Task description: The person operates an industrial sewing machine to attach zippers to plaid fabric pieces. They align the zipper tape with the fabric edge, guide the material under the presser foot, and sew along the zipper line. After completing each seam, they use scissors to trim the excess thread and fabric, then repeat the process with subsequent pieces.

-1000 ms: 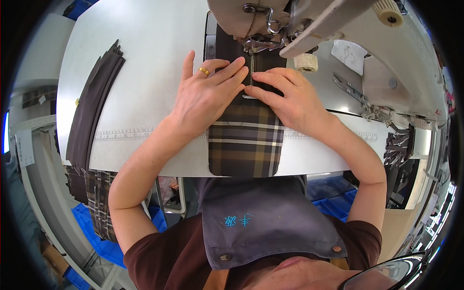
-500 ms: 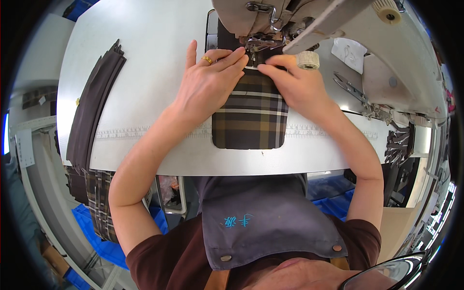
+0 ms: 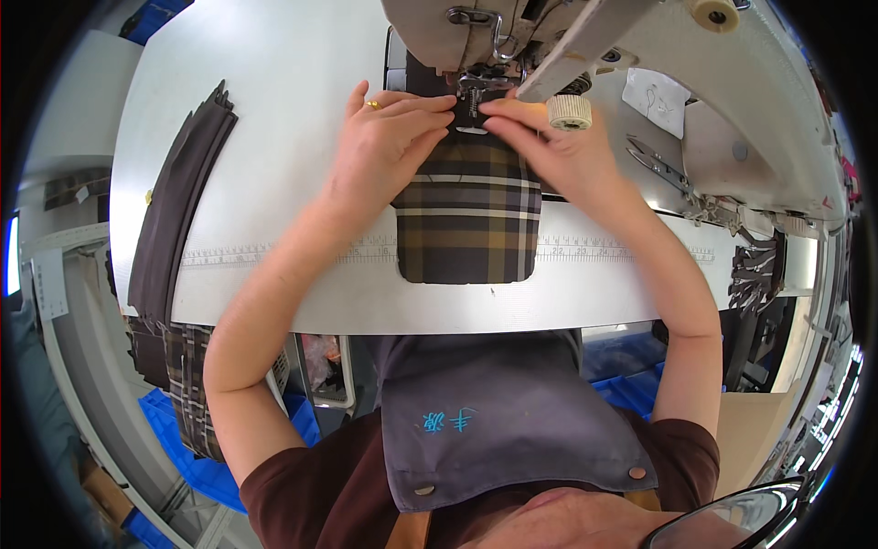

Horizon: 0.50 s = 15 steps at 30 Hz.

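Note:
A plaid fabric piece (image 3: 468, 224) in brown, black and white, with rounded near corners, lies flat on the sewing table. Its far end, where dark cloth shows, reaches the presser foot (image 3: 475, 94) of a sewing machine (image 3: 631, 55). On the left of the foot, my left hand (image 3: 389, 146), with a ring on one finger, has its fingers and thumb drawn together on the cloth. My right hand (image 3: 562, 151) pinches the cloth just right of the foot. What lies under the fingertips is partly hidden.
A stack of dark fabric strips (image 3: 178, 201) lies on the left of the table (image 3: 274, 119). Thread snips (image 3: 654, 157) and a white paper (image 3: 656, 101) are right of my right hand. Dark strips (image 3: 754, 265) hang at the right edge; plaid cloth (image 3: 192, 384) hangs lower left above a blue bin (image 3: 197, 462).
My left hand has shifted left and down, its fingers drawing closer together. My right hand has moved slightly left along the foot. The plaid piece has barely moved.

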{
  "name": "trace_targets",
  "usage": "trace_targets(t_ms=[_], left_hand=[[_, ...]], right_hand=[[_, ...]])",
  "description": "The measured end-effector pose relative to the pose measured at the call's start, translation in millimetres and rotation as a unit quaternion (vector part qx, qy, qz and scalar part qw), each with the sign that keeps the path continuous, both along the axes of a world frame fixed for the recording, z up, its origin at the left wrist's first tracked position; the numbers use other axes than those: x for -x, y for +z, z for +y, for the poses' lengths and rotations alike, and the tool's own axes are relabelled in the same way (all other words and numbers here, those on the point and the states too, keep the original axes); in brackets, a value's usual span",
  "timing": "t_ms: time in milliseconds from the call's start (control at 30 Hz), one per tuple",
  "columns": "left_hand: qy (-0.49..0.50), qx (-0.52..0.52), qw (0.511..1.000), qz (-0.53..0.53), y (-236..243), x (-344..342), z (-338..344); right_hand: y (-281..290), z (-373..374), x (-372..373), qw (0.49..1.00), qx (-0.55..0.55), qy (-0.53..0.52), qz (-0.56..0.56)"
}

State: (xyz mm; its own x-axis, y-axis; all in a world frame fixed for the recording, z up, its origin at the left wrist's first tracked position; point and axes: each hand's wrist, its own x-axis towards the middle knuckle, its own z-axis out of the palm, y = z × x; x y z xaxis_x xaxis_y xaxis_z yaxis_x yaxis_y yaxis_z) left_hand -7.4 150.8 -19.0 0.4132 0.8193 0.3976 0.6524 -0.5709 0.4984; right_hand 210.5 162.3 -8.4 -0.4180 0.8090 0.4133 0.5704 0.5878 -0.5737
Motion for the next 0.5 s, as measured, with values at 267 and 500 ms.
trace_targets(t_ms=[267,500], left_hand=[[-0.02,-0.068,0.996,0.047,2.4,-2.7,10.9],[-0.037,-0.229,0.97,0.068,-8.8,-10.3,13.4]], right_hand=[[-25.4,6.5,10.8,0.972,-0.187,0.041,-0.134],[-10.8,-4.0,14.7,0.984,-0.137,0.038,-0.108]])
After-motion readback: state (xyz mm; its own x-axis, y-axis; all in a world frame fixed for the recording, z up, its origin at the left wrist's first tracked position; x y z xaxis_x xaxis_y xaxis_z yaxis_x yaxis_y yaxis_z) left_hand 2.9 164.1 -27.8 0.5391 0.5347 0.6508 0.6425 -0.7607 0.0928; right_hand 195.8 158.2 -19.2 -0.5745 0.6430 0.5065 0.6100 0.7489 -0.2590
